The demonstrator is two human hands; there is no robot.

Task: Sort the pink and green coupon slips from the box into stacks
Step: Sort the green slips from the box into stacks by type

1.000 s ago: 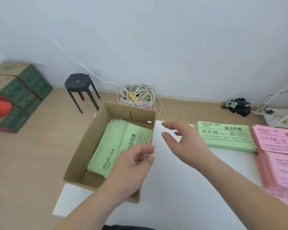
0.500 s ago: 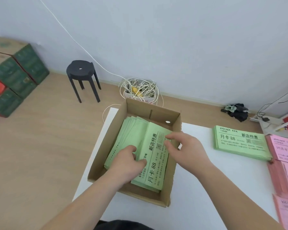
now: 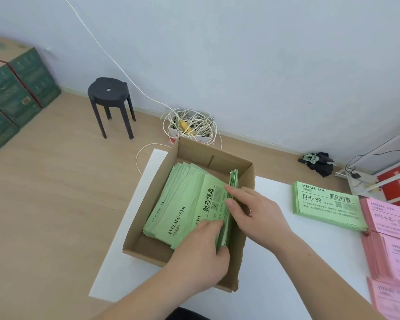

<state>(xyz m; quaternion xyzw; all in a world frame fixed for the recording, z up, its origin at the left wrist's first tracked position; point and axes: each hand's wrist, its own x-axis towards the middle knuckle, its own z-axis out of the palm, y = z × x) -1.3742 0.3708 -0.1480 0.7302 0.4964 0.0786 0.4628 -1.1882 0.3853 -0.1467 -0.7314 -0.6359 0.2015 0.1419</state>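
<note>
Head view: white tabletop (image 3: 275,262), wooden floor (image 3: 56,204), black stool (image 3: 107,91) by wall.
Green slips (image 3: 183,204): inside cardboard box (image 3: 217,158).
Left hand (image 3: 201,255): fingers pinch upended slips.
Right hand (image 3: 259,215): fingers curled around same bundle.

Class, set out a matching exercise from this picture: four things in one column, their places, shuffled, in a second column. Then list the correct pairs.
1. green slips
2. green stack
3. pink stacks
4. black stool

A. on the floor by the wall
B. along the right edge of the table
C. inside the cardboard box
D. on the table, between box and pink stacks

Pairs: 1-C, 2-D, 3-B, 4-A
</note>
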